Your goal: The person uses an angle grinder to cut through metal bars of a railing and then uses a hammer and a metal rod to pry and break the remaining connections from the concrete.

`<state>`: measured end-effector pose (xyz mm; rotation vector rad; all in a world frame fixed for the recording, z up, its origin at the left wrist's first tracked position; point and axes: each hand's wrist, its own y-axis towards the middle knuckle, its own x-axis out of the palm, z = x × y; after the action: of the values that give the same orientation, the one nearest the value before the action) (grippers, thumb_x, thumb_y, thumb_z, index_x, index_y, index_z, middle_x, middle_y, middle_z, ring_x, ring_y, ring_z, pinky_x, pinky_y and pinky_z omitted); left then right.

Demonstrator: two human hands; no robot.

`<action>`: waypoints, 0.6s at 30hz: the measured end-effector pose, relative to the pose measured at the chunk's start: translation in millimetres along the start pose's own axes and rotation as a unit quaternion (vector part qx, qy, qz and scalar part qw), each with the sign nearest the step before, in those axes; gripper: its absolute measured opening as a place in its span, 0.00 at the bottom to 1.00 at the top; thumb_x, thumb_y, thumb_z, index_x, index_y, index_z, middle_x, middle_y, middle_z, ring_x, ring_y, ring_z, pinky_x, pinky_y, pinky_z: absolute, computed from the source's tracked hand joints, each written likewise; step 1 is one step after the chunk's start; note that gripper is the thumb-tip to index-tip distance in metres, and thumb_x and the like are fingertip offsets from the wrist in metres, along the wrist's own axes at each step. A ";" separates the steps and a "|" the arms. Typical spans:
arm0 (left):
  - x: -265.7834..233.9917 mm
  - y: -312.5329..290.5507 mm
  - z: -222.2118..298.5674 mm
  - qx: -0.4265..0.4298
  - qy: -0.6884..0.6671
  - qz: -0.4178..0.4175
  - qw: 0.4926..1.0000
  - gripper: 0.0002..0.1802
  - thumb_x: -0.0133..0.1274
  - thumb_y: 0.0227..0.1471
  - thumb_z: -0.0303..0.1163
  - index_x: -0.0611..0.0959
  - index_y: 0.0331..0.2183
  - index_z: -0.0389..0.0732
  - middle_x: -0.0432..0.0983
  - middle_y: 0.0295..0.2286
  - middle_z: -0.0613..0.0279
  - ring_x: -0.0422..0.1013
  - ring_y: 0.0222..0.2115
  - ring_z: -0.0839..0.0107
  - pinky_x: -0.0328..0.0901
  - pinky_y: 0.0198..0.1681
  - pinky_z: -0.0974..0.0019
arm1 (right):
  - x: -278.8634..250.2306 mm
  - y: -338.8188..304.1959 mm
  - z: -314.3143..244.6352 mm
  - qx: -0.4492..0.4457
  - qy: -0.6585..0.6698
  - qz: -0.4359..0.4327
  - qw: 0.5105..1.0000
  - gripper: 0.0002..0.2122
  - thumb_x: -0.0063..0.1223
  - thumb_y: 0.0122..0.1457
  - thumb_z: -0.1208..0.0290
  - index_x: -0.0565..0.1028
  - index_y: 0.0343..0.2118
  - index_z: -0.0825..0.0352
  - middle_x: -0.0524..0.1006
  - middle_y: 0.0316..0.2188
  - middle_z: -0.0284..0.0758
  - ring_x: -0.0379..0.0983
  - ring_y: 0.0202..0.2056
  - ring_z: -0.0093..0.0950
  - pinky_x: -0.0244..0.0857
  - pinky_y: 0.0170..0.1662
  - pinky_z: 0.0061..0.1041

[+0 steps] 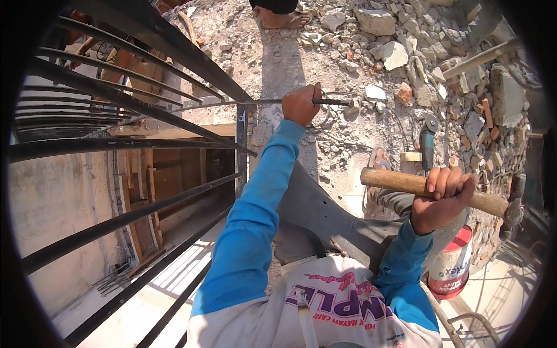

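My left hand (301, 105) is closed around a slim dark metal rod (333, 102). It lies level, its thinner left end reaching the corner of the black metal railing (242, 124); I cannot tell whether it touches the post or is joined to it. Over on the right, my right hand (442, 199) grips a sledgehammer by its thick wooden handle (390, 180). The hammer's metal head (513, 211) points away to the right, apart from the rod.
Broken concrete and brick rubble (377, 23) covers the ground ahead and right. An angle grinder (428, 144) lies by a small block (411, 156). A red-and-white paint bucket (451, 267) stands at my right. Another person's foot (278, 18) shows at the top.
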<state>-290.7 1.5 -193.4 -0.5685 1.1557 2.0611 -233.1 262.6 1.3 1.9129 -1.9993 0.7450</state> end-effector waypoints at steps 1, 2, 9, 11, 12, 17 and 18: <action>1.9 1.4 4.5 0.001 -0.002 -0.003 1.000 0.23 0.47 0.56 0.41 0.71 0.12 0.43 0.68 0.11 0.54 0.66 0.12 0.52 0.61 0.17 0.53 | 5.4 -10.5 31.8 0.045 -0.012 0.011 0.999 0.16 0.42 0.65 0.63 0.59 0.20 0.59 0.52 0.10 0.21 0.48 0.10 0.13 0.49 0.13 0.17; 2.4 5.9 2.3 0.004 0.003 0.009 1.000 0.23 0.47 0.56 0.41 0.71 0.12 0.43 0.68 0.11 0.54 0.66 0.12 0.52 0.61 0.17 0.53 | 2.5 -14.7 56.1 0.093 -0.022 0.019 0.995 0.14 0.43 0.64 0.64 0.60 0.21 0.60 0.52 0.10 0.21 0.49 0.11 0.13 0.49 0.14 0.17; -7.8 -3.7 -4.8 -0.012 -0.001 0.001 1.000 0.18 0.52 0.53 0.38 0.74 0.15 0.42 0.68 0.12 0.53 0.67 0.14 0.54 0.60 0.17 0.56 | -26.9 2.1 2.6 0.140 -0.140 -0.055 0.979 0.13 0.40 0.66 0.64 0.60 0.24 0.60 0.52 0.11 0.22 0.47 0.09 0.12 0.46 0.11 0.15; -14.0 -4.1 -6.3 -0.017 -0.005 0.005 1.000 0.17 0.52 0.52 0.38 0.74 0.16 0.42 0.67 0.12 0.53 0.67 0.14 0.54 0.60 0.17 0.57 | -32.4 11.0 -46.1 -0.009 -0.049 -0.057 0.997 0.14 0.37 0.67 0.63 0.59 0.23 0.60 0.53 0.11 0.22 0.47 0.10 0.13 0.48 0.12 0.16; -7.2 -0.2 0.8 -0.012 -0.016 0.009 1.000 0.18 0.52 0.52 0.38 0.74 0.16 0.42 0.67 0.12 0.53 0.66 0.14 0.54 0.60 0.17 0.57 | -38.8 15.8 -73.5 -0.098 -0.021 -0.051 0.994 0.15 0.36 0.67 0.62 0.58 0.21 0.59 0.52 0.10 0.22 0.46 0.10 0.13 0.48 0.13 0.15; 0.1 0.3 0.5 0.003 0.007 0.023 1.000 0.18 0.52 0.53 0.39 0.74 0.16 0.41 0.67 0.11 0.54 0.65 0.12 0.54 0.59 0.17 0.58 | -6.1 2.2 4.2 -0.136 0.099 -0.006 0.986 0.17 0.35 0.66 0.63 0.57 0.18 0.57 0.50 0.09 0.22 0.46 0.10 0.16 0.47 0.15 0.17; -3.7 0.9 -4.2 -0.005 0.004 0.025 1.000 0.18 0.52 0.53 0.39 0.74 0.16 0.41 0.67 0.11 0.53 0.65 0.12 0.54 0.59 0.17 0.58 | -0.7 -10.8 30.9 -0.013 0.021 -0.039 0.999 0.15 0.38 0.65 0.64 0.57 0.20 0.58 0.50 0.10 0.22 0.46 0.10 0.16 0.47 0.15 0.18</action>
<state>-288.7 -3.9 -192.6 -0.5594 1.1762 2.1087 -217.7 246.6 -22.8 1.9332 -1.8882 0.7301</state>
